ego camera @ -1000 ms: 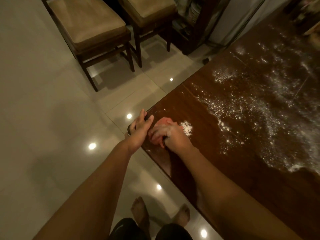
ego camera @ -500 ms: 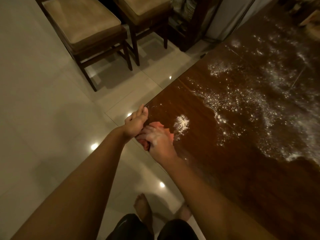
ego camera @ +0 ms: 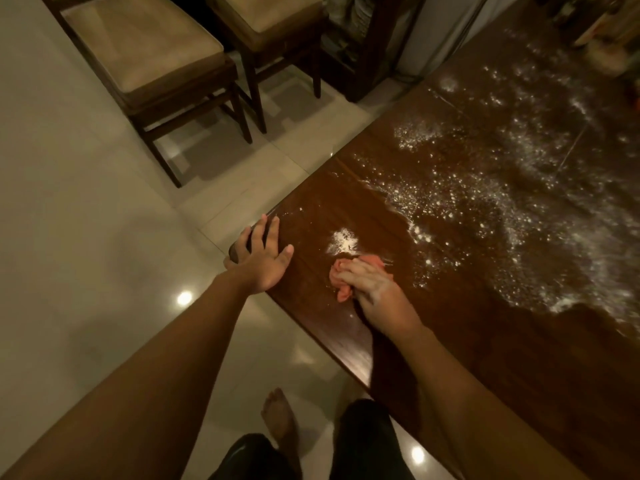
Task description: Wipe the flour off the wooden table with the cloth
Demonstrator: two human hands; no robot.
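Wooden table (ego camera: 485, 341) | left hand (ego camera: 263, 261) rests flat | right hand (ego camera: 374, 292) grips cloth (ego camera: 341, 271)

- A glossy pale cream tiled floor (ego camera: 86, 237) fills the left side, crossed by thin grout lines
- Small round spots of reflected light (ego camera: 184, 298) shine on the tiles
- Two dark wooden chairs with tan cushioned seats (ego camera: 145, 53) stand side by side at the top
- A dark wooden shelf unit (ego camera: 367, 57) stands just right of them, its contents too blurred to tell
- A pale upright panel (ego camera: 440, 32) rises beside it
- A long dark brown wooden table (ego camera: 519, 375) takes the right side
- The light is dim and warm
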